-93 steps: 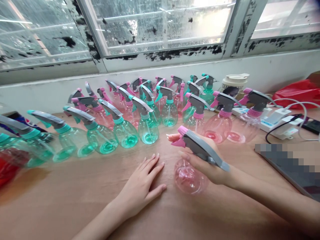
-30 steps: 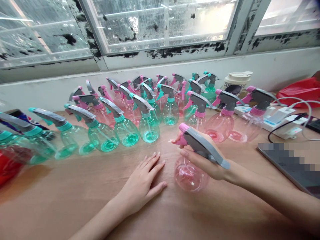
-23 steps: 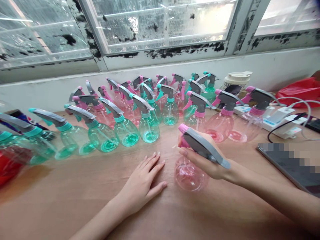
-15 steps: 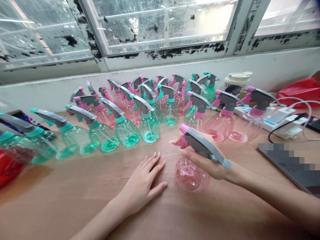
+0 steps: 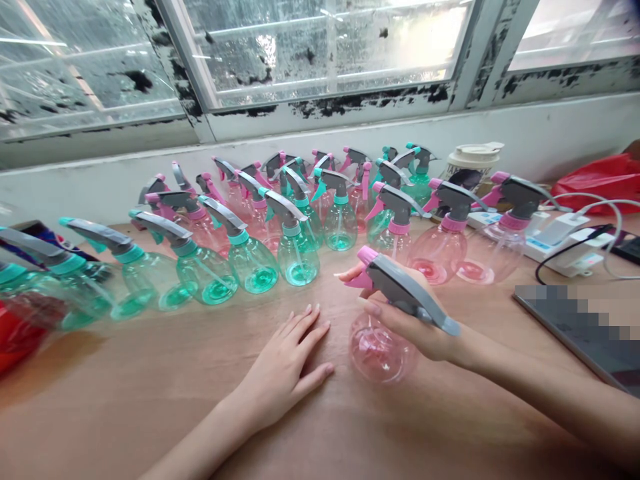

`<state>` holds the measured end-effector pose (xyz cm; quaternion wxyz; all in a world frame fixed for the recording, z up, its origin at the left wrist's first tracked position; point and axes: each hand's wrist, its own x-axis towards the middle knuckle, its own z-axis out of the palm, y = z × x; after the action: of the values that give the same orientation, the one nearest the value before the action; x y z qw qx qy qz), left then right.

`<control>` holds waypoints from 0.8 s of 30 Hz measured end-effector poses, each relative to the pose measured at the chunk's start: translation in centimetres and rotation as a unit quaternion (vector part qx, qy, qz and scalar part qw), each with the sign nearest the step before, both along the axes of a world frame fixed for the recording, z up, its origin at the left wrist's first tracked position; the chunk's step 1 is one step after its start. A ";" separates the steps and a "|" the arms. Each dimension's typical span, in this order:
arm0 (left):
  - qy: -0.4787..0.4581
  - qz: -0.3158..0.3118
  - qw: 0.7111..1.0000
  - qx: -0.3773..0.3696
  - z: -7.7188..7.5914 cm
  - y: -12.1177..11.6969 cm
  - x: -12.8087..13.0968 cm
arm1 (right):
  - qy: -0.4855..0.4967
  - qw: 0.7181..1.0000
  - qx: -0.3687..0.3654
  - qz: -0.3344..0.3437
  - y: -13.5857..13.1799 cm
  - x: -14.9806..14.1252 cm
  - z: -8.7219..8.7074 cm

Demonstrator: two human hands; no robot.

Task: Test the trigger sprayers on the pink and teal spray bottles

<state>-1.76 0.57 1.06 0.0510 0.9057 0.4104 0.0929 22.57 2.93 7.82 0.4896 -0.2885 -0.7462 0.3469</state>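
At the left of the surface, a red bag lies beneath the end of a row of green spray bottles, which extends to mid-surface; a dark-blue pack lies behind it. Between this row and the rear edge stands a cluster of rear bottles, mostly pink, with some green.

Center: the left hand rests palm down on the surface, flat, fingers extended and slightly parted, grasping nothing. Just right of it, forward of the rows, is the pink spray bottle, its gray-and-pink head angled up toward the rear left. The right hand is closed about its neck, thumb on the near side, a finger extended at the trigger. Whether the base touches the surface cannot be determined.

Right: three pink bottles stand behind the right hand. Near the rear edge is a lidded cup; farther right lie a white power strip, a dark flat device, partly pixelated, and, toward the rear right corner, red plastic.
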 end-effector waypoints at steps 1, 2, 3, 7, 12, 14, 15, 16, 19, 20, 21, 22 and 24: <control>-0.001 0.000 1.000 0.000 0.0 0.0 0.0 | -0.001 1.000 -0.002 0.001 0.0 0.0 0.0; -0.002 0.001 1.000 -0.001 0.0 0.0 0.0 | -0.001 1.000 -0.004 0.000 0.0 0.0 -0.1; -0.003 0.002 1.000 -0.002 0.0 0.0 0.0 | -0.001 1.000 -0.006 -0.001 0.0 0.0 -0.1; -0.003 0.002 1.000 -0.005 0.1 -0.1 0.0 | -0.001 1.000 -0.010 -0.003 0.0 0.0 -0.2; -0.010 0.003 1.000 -0.005 0.0 0.0 0.0 | -0.003 1.000 -0.016 0.002 0.0 0.1 -0.1; -0.009 0.004 1.000 -0.005 0.0 0.0 0.0 | -0.003 1.000 -0.016 0.000 0.0 0.1 -0.1; -0.006 0.004 1.000 -0.006 0.0 0.0 0.0 | -0.004 1.000 -0.016 -0.002 0.0 0.1 -0.1; -0.003 0.004 1.000 -0.006 0.0 0.0 0.0 | -0.006 1.000 -0.014 -0.004 0.0 0.1 -0.1; 0.004 0.002 1.000 -0.007 0.1 -0.1 0.0 | -0.005 1.000 -0.007 -0.003 0.0 0.0 -0.2; 0.004 0.001 1.000 -0.006 0.1 -0.1 0.0 | -0.001 1.000 -0.003 -0.002 0.0 0.0 -0.2; 0.003 0.001 1.000 -0.006 0.1 -0.1 0.0 | 0.002 1.000 0.001 -0.001 0.1 0.0 -0.2; 0.001 0.001 1.000 -0.005 0.1 -0.1 0.0 | 0.002 1.000 0.004 0.000 0.1 0.0 -0.2; -0.007 0.002 1.000 -0.004 0.1 -0.1 0.0 | -0.010 1.000 0.008 -0.004 0.1 0.1 -0.2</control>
<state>-1.78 0.47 1.14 0.0570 0.9041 0.4120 0.0975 22.63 3.07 7.64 0.4859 -0.2909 -0.7524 0.3362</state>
